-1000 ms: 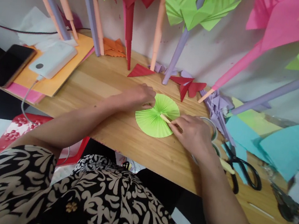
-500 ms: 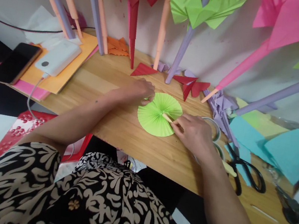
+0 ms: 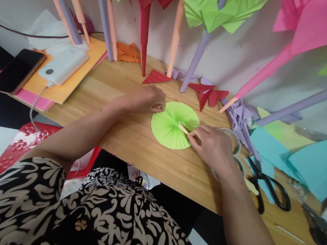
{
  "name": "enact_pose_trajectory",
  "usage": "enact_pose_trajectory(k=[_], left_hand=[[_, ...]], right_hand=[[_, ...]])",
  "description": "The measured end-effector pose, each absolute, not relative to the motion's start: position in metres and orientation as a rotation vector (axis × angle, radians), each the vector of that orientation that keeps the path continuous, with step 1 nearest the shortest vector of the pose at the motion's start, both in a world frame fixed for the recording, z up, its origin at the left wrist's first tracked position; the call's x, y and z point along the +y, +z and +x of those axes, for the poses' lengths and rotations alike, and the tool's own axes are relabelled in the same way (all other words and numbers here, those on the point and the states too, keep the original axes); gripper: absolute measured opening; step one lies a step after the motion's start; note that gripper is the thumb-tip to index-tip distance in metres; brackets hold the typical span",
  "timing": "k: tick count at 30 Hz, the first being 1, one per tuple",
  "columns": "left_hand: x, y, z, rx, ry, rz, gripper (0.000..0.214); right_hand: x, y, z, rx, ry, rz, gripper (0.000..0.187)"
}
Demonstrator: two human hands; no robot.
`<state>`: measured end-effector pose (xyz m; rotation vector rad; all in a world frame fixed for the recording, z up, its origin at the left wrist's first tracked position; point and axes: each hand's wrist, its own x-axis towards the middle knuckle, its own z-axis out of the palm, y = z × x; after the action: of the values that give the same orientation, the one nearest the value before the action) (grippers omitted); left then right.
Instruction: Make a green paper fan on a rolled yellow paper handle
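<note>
Pale stick (image 3: 183,129) between closed right fingers (image 3: 195,138)

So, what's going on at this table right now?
A person works on a round pleated green paper fan lying flat on the wooden table. The left hand pinches its upper-left edge; the right hand holds a thin peach paper stick, its tip at the fan's centre. Black-handled scissors lie to the right.
</note>
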<state>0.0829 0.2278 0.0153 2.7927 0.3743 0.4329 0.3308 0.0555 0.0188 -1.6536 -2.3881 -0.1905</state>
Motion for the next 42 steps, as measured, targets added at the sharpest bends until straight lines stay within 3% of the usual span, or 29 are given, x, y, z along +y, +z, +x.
enact_pose_trajectory(k=[8, 24, 33, 38, 42], left_hand=[[0.212, 0.019, 0.099, 0.304, 0.346, 2.901, 0.033], [0.202, 0.02, 0.103, 0.315, 0.258, 3.115, 0.027], [0.224, 0.023, 0.085, 0.89, 0.498, 2.576, 0.014], [0.219, 0.018, 0.093, 0.961, 0.668, 2.309, 0.038], [0.216, 0.014, 0.1, 0.834, 0.59, 1.769, 0.047]], right_hand=[[0.054, 0.022, 0.328, -2.422, -0.236, -1.672, 0.027], [0.052, 0.025, 0.323, -2.418, -0.186, -1.677, 0.029], [0.051, 0.027, 0.33, -2.356, -0.294, -1.703, 0.026], [0.046, 0.039, 0.334, -2.251, -0.37, -1.717, 0.024], [0.045, 0.039, 0.332, -2.213, -0.428, -1.702, 0.022]])
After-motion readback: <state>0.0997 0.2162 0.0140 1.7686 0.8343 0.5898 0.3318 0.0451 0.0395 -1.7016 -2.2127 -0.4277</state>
